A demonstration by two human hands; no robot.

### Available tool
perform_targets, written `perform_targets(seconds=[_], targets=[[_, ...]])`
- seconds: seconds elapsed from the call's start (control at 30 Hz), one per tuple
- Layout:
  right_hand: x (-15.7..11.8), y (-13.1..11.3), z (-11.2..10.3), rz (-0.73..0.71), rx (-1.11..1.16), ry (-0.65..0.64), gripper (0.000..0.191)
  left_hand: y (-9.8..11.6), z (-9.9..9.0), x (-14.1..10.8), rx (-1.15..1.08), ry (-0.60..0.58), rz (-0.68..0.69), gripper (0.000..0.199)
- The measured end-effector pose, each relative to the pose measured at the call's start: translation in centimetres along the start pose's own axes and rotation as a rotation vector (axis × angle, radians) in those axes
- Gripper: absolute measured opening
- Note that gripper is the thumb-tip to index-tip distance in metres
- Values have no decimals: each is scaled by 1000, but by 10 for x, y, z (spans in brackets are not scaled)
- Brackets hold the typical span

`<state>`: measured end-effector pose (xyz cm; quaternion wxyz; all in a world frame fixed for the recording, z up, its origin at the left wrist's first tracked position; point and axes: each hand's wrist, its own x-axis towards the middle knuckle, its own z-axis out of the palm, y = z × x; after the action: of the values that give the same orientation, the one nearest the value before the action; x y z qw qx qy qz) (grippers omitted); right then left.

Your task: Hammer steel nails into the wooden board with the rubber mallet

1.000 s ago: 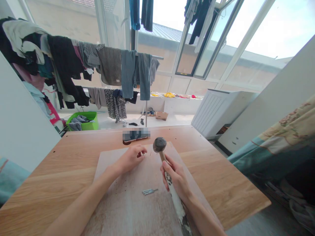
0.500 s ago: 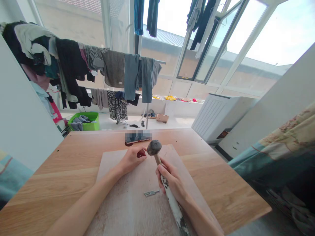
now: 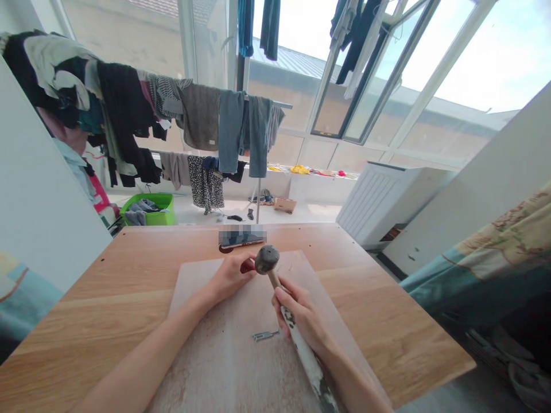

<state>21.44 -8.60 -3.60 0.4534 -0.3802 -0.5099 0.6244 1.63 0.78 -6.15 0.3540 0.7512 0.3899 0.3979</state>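
My right hand [image 3: 299,310] is wrapped round the handle of a rubber mallet [image 3: 267,260]. The mallet has a dark rounded head and a wooden handle with worn white paint, and it slants up and away over a pale board [image 3: 232,355]. My left hand [image 3: 233,275] rests at the far part of the board, fingers curled into a pinch. Its fingertips lie just left of the mallet head, which partly hides them, so what they hold cannot be made out. Small silvery metal pieces [image 3: 266,335] lie on the board, left of my right wrist.
The board lies on a wooden table [image 3: 94,327]. Beyond it, near the far edge, is a phone-like dark object [image 3: 243,237]. Past the table stand a rack of hanging clothes [image 3: 200,117], a green basin [image 3: 167,217] and a white ribbed cabinet [image 3: 370,195].
The mallet head has shifted slightly left, closer to my left fingertips. Both hands otherwise keep nearly the same place and grip. The view has tilted very slightly.
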Motion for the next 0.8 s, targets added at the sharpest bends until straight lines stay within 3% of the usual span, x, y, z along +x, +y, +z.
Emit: perform_targets(seconds=[0.2, 0.3, 0.37, 0.43, 0.5, 0.57, 0.7, 0.8], targets=[[-1, -2, 1, 28, -15, 16, 47, 1, -3, 2, 34, -42, -38, 22], [-2, -4, -1, 10, 11, 62, 46, 17, -15, 2, 210, -77, -50, 18], [-3, -6, -2, -16, 18, 111, 42, 38, -23, -2, 380, -182, -33, 13], [-3, -8, -3, -27, 19, 141, 37, 63, -24, -9, 484, -400, -12, 8], [-3, -8, -4, -36, 14, 147, 33, 86, -16, -17, 560, -590, 1, 12], [-3, -8, -4, -47, 13, 144, 31, 102, -2, -25, 658, -685, 13, 11], [-4, -4, -6, -38, 0, 152, 32, 107, 19, -31, 711, -729, 69, 7], [-5, -4, -6, -32, -15, 154, 33, 102, 17, -30, 664, -707, 91, 11]])
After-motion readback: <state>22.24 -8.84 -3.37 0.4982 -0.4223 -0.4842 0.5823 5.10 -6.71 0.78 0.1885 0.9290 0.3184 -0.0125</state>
